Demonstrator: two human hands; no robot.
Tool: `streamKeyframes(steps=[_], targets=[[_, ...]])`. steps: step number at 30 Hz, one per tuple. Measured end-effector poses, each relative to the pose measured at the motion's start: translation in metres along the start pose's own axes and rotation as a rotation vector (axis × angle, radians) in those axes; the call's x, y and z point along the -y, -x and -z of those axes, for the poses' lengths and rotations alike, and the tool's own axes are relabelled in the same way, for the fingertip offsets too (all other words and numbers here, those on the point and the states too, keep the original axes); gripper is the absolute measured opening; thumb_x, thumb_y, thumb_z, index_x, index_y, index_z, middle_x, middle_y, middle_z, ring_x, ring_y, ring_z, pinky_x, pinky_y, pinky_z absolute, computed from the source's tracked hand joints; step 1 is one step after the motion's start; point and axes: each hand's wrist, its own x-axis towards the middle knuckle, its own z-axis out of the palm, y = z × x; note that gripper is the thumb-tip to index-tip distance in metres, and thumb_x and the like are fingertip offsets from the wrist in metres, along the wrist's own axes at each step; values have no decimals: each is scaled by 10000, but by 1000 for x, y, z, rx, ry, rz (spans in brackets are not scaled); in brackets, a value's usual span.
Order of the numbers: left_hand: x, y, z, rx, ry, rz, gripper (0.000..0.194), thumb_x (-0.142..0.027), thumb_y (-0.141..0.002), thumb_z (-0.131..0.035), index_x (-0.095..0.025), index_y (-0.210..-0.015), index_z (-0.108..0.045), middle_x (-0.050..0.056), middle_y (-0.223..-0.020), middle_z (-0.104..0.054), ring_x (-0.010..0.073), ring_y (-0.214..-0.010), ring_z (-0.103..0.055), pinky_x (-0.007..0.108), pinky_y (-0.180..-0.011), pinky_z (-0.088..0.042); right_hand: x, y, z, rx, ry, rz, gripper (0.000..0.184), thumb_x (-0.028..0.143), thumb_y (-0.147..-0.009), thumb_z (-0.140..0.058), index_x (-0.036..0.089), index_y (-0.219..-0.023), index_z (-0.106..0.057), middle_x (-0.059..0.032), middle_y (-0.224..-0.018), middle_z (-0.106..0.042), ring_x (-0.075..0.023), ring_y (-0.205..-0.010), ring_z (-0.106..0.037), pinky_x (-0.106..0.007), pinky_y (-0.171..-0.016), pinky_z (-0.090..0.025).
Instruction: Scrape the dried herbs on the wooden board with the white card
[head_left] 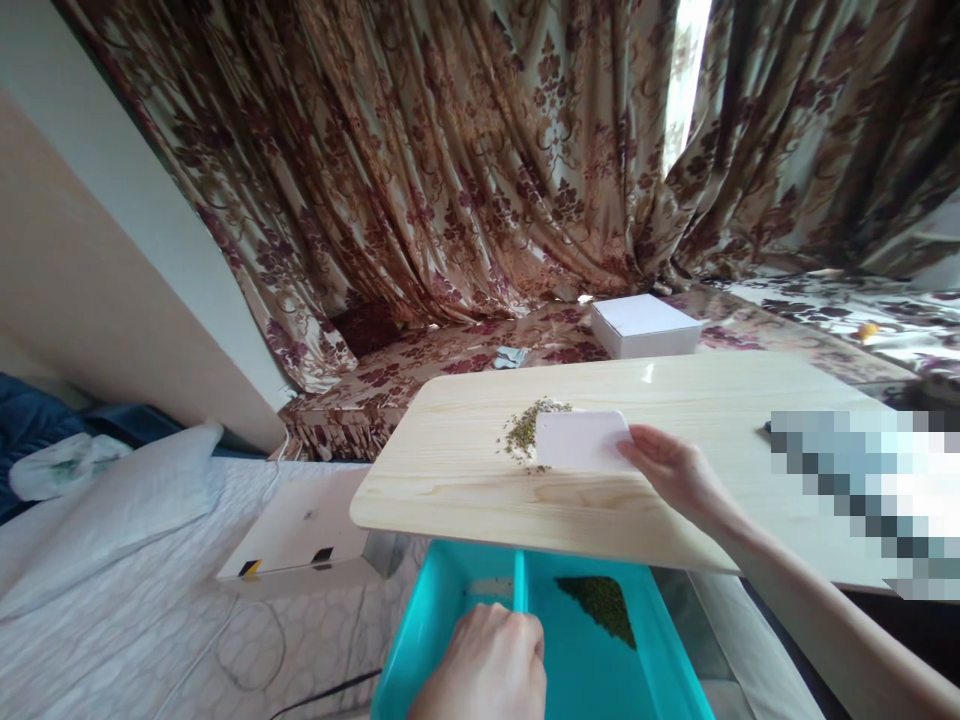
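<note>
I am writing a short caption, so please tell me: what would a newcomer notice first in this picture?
Probably the bright turquoise bin at the bottom, below the near edge of the table. Next, the white card in the right hand, at a loose pile of green and pale bits on the table. Patterned curtains fill much of the background.

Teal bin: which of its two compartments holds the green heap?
The right compartment holds the green heap; the left compartment, partly hidden by the left hand, shows pale material.

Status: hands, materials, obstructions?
Right hand holds flat white rectangular card. Left hand at turquoise divided bin. Green-and-white pile at card's left edge. No visible obstruction.
</note>
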Motion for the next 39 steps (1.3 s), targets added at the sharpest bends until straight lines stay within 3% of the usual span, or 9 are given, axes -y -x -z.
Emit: streamKeyframes(steps=[9,17,25,39], targets=[[2,-3,1,11,8,0,330,-149,-790,-384,-209,-831,-706,74,-866,-708,249,-843,-624,305,-708,-436,10,6,6,26,60,43,359,532,-666,-655,197,-786,-703,-59,-765,-739,-249,-750,-688,-346,-686,-565],[4,3,5,18,5,42,328,-145,-811,-379,-213,-840,-698,67,-896,-700,238,-878,-611,297,-747,-425,6,11,5,67,63,54,361,519,-689,-650,197,-840,-713,-60,-796,-742,-249,-760,-688,-350,-695,-569],[1,9,12,34,39,86,322,-191,-852,-369,-225,-860,-689,63,-931,-687,232,-914,-585,285,-782,-412,-6,13,11,28,61,36,369,535,-681,-658,199,-829,-701,-64,-847,-746,-257,-792,-694,-342,-709,-569],[12,7,-1,-49,50,15,321,-160,-822,-373,-226,-790,-685,48,-832,-704,227,-819,-625,292,-691,-421,-4,14,7,25,55,10,378,537,-673,-665,202,-845,-698,-65,-862,-747,-258,-815,-692,-340,-728,-565]])
